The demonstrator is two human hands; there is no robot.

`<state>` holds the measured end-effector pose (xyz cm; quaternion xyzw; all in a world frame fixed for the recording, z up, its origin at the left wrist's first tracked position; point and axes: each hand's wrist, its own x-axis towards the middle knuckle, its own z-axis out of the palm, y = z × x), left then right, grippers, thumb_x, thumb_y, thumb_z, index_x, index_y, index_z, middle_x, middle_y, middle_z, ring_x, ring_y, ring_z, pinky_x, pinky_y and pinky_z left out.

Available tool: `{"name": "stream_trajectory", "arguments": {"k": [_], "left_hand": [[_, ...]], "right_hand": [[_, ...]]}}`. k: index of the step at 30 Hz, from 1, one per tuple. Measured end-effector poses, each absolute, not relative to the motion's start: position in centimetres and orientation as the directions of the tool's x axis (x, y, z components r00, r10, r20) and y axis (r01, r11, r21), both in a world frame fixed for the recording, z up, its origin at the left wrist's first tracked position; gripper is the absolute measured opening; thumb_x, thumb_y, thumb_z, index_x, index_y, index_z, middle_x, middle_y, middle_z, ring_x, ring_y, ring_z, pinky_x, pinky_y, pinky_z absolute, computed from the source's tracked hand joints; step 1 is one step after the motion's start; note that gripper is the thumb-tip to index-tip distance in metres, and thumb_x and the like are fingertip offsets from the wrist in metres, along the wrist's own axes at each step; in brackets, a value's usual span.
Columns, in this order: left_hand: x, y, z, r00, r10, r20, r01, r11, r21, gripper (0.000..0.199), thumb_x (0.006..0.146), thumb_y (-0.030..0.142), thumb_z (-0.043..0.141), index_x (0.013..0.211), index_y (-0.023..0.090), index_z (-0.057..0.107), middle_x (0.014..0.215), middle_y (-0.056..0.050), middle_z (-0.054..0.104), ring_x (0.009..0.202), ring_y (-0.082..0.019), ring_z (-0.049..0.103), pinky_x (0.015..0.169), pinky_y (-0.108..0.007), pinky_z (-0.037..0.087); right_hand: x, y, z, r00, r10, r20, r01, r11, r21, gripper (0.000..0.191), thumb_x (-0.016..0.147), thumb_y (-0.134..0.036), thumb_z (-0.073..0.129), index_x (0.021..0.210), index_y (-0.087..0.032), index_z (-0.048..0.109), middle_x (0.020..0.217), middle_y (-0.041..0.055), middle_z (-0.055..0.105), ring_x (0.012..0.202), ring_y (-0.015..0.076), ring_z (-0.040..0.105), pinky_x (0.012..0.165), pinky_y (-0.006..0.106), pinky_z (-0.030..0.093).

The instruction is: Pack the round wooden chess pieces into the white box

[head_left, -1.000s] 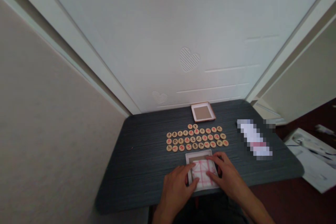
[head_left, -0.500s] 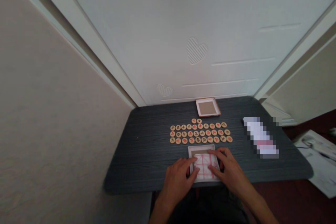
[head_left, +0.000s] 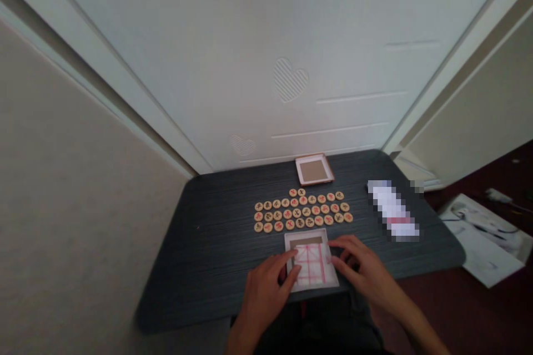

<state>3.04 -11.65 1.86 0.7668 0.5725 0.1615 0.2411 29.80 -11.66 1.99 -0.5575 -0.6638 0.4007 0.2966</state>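
Head view: a folded white, pink-lined sheet is lying in a shallow white square box, looking light, soft, best pinched at its edges. The left hand is resting parted fingertips on it, grip unclear; the right hand is curving, fingers apart, beside the box, holding nothing visible.

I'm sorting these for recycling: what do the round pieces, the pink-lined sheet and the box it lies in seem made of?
Round pieces: probably wood, smooth-looking, from their tan colour. Pink-lined sheet: thin plastic or paper, whitish; material and finish unclear at this size. Box: likely cardboard, matt-looking, given its plain brown floor.
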Motion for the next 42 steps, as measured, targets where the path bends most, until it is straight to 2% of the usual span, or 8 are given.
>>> {"name": "stream_trajectory", "arguments": {"k": [9,13,16,25,31,34,38,42], "left_hand": [[2.9,-11.1,1.4,0.312,0.948,-0.06,0.805,-0.23,0.547,0.034,0.098,0.046,0.052,0.126,0.032,0.067,0.084,0.001,0.072,0.074,-0.016,0.067,0.071,-0.027,0.049],[2.9,-11.1,2.0,0.313,0.946,-0.081,0.789,-0.212,0.577,0.035,0.099,0.046,0.051,0.128,0.032,0.066,0.082,0.002,0.071,0.074,-0.016,0.066,0.071,-0.026,0.048],[2.4,-10.9,2.7,0.29,0.953,-0.09,0.776,-0.179,0.604,0.036,0.099,0.048,0.051,0.128,0.032,0.065,0.08,0.003,0.07,0.071,-0.015,0.066,0.071,-0.026,0.048],[-1.7,-7.4,5.3,0.236,0.971,0.038,0.809,-0.218,0.546,0.033,0.099,0.045,0.051,0.124,0.031,0.067,0.091,0.002,0.072,0.076,-0.015,0.066,0.075,-0.027,0.051],[-3.1,-4.4,5.2,0.268,0.956,0.122,0.84,-0.294,0.456,0.029,0.1,0.039,0.05,0.121,0.028,0.067,0.097,0.0,0.07,0.077,-0.015,0.066,0.076,-0.027,0.051],[-2.9,-2.9,5.2,0.285,0.955,0.082,0.87,-0.293,0.397,0.027,0.099,0.038,0.052,0.119,0.028,0.067,0.102,0.0,0.071,0.078,-0.015,0.066,0.076,-0.027,0.051],[-2.1,-1.4,5.7,0.29,0.957,0.011,0.905,-0.277,0.323,0.024,0.097,0.034,0.054,0.115,0.028,0.069,0.114,-0.001,0.072,0.093,-0.018,0.068,0.082,-0.027,0.051],[-1.4,-0.7,6.4,0.304,0.951,-0.051,0.919,-0.279,0.279,0.021,0.095,0.033,0.057,0.109,0.031,0.072,0.114,0.001,0.073,0.101,-0.019,0.068,0.086,-0.027,0.05]], "right_hand": [[36.4,-11.0,5.5,-0.169,0.985,-0.017,0.592,0.088,-0.801,0.03,0.098,-0.043,0.056,0.118,-0.025,0.069,0.107,0.0069,0.072,0.091,0.0214,0.069,0.081,0.034,0.056],[36.6,-11.0,5.6,-0.201,0.979,-0.021,0.599,0.106,-0.794,0.032,0.098,-0.045,0.055,0.119,-0.025,0.069,0.108,0.0069,0.072,0.092,0.0215,0.068,0.079,0.034,0.056],[35.6,-11.2,5.0,-0.25,0.968,-0.026,0.571,0.126,-0.811,0.032,0.099,-0.045,0.055,0.12,-0.025,0.069,0.109,0.0072,0.072,0.092,0.0212,0.069,0.084,0.035,0.056],[33.0,-10.9,3.4,-0.362,0.929,-0.079,0.551,0.144,-0.822,0.031,0.099,-0.044,0.055,0.119,-0.027,0.07,0.109,0.0062,0.074,0.096,0.0218,0.069,0.089,0.035,0.056],[33.0,-9.9,1.4,-0.259,0.966,-0.01,0.571,0.144,-0.808,0.032,0.1,-0.046,0.051,0.109,-0.025,0.074,0.105,0.0064,0.075,0.095,0.0228,0.07,0.085,0.034,0.056],[33.1,-9.9,0.3,-0.164,0.986,0.011,0.562,0.103,-0.821,0.034,0.1,-0.047,0.052,0.102,-0.023,0.075,0.099,0.0064,0.076,0.09,0.0223,0.07,0.081,0.032,0.056],[33.4,-10.3,-0.3,-0.044,0.999,0.029,0.522,0.048,-0.851,0.035,0.098,-0.049,0.055,0.097,-0.021,0.075,0.091,0.006,0.076,0.08,0.0209,0.07,0.074,0.031,0.056],[34.3,-11.0,-0.1,0.051,0.998,0.046,0.488,0.015,-0.873,0.036,0.096,-0.051,0.057,0.094,-0.02,0.076,0.085,0.006,0.075,0.074,0.0205,0.069,0.069,0.03,0.057]]}}
